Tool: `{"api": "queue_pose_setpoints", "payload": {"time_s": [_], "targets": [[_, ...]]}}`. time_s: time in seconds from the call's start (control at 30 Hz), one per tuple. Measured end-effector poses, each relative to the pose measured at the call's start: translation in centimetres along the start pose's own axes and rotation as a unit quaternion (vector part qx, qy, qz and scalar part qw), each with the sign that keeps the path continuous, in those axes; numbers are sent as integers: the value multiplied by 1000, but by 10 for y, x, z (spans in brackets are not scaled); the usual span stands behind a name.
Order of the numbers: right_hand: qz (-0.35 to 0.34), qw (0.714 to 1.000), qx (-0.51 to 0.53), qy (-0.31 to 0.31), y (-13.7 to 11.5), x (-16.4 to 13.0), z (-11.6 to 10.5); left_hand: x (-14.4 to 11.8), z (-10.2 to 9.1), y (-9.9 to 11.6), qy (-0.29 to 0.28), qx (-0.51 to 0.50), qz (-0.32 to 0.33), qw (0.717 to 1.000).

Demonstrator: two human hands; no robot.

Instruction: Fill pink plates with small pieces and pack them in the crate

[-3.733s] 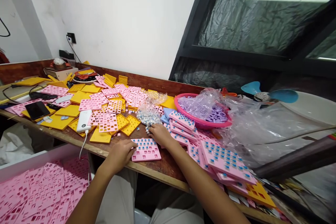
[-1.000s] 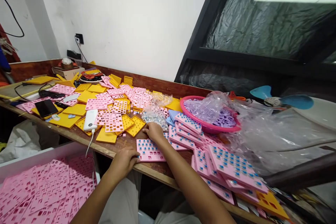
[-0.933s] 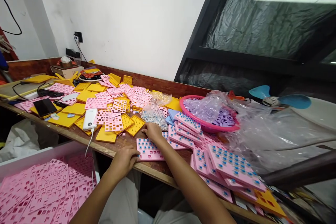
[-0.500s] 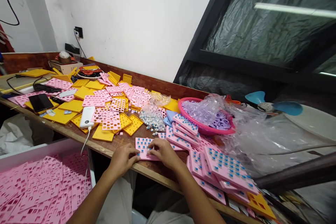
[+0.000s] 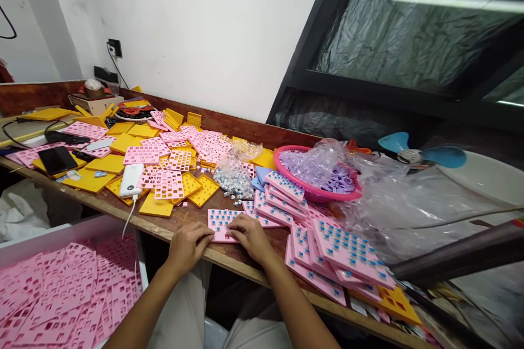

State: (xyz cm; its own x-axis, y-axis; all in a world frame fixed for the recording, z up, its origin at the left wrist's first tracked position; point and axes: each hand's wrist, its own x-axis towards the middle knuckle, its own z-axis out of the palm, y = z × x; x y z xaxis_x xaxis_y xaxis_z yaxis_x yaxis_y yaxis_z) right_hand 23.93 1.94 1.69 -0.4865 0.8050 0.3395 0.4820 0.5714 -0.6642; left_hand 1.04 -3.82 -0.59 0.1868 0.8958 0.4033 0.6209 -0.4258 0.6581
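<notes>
A pink keyboard plate lies near the front edge of the table, with rows of small blue-topped key switches set in it. My left hand grips its left edge, thumb and fingers pressed together at the near corner. Over the plate's right part, my right hand is bent with thumb and index close together at the surface; anything between those fingertips is too small to make out. Just behind the plate is a clear bag of loose switches, a few spilled beside it.
To the right are stacked pink plates with switches and a pink basket of purple pieces. Yellow cases, a white power bank and a black phone lie left. Below stands a bin of pink plates.
The view has shifted slightly, so the scene sits a little further left. My left hand keeps its hold on the plate, and my right fingers have shifted slightly over it.
</notes>
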Motion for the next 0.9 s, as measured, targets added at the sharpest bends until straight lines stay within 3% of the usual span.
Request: {"api": "queue_pose_setpoints", "payload": {"time_s": [0.2,0.37,0.47,0.7,0.9], "targets": [[1,1000,-23,2,0,-2,3,7,-4,11,-40,99,13,994],[1,996,-85,-13,-2,-1,3,21,-10,28,-119,242,14,963],[-9,991,-134,-25,-3,-3,5,27,-12,32,-161,249,8,955],[-57,966,-252,8,-9,-35,20,24,-7,47,-188,286,-17,940],[-43,983,-177,-22,-15,-35,6,25,-11,45,-178,246,-32,952]]}}
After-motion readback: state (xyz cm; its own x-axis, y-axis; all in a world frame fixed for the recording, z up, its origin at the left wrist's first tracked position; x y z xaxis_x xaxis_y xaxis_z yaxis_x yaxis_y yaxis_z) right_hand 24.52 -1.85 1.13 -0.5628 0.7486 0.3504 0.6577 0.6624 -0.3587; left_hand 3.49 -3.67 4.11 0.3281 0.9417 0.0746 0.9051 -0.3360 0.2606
